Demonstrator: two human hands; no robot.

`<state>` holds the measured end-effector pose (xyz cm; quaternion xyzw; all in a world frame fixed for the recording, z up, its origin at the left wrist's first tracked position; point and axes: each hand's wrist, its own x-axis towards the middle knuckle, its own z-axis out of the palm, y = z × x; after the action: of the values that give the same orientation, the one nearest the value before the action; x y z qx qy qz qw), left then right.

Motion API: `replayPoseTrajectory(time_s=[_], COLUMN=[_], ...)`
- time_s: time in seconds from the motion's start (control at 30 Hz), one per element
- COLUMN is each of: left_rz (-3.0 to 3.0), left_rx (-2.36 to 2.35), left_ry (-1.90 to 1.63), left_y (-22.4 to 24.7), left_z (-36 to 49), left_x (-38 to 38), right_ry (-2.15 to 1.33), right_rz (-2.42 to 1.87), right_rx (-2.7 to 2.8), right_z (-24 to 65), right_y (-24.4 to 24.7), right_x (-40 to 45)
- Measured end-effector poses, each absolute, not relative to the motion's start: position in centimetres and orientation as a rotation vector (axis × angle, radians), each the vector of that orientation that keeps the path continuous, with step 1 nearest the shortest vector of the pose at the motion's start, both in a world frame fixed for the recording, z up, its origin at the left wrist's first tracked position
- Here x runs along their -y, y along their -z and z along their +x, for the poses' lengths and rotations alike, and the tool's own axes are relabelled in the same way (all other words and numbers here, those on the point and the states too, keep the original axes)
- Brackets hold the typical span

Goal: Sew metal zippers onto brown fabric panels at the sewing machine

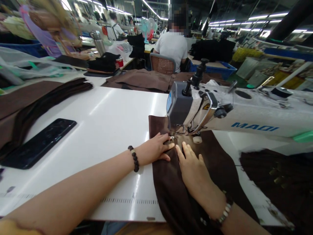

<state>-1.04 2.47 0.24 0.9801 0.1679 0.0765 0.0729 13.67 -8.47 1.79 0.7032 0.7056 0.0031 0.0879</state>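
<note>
Dark brown fabric (166,192) lies under the head of a white sewing machine (254,114) and hangs over the table's front edge. My left hand (157,148) rests flat on the cloth just left of the presser foot (172,137), its fingers spread. Close by on the right, my right hand (193,166) presses down on the same fabric with fingers stretched out, the tips near a stitched seam or edge in front of the foot. Neither hand grips the cloth. The needle itself is too small to make out.
A black phone (39,143) lies on the white table (117,120), beside a stack of brown cut pieces (49,98). More brown fabric (139,80) sits behind. At right is a dark gathered piece (281,182). A person in a white shirt (171,47) sits ahead.
</note>
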Motion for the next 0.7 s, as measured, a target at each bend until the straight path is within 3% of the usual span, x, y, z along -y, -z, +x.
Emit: replayPoseTrajectory(time_s=[0.33,0.5,0.7], left_rz=[2.839,2.802,2.916], left_rx=[-0.524,-0.403,-0.714], left_ry=[0.0,-0.108,-0.353], left_y=[-3.8,-3.9,-1.8], left_z=[-2.5,-5.2,-3.8], left_x=[0.8,8.0,12.1], right_ry=[0.224,0.577,0.516], right_rz=[2.074,1.98,1.987], right_rx=[-2.43,-2.616,-2.554], right_z=[15.6,17.4,16.9], right_y=[-3.3,-4.5,-4.8], right_x=[7.7,6.4,5.6])
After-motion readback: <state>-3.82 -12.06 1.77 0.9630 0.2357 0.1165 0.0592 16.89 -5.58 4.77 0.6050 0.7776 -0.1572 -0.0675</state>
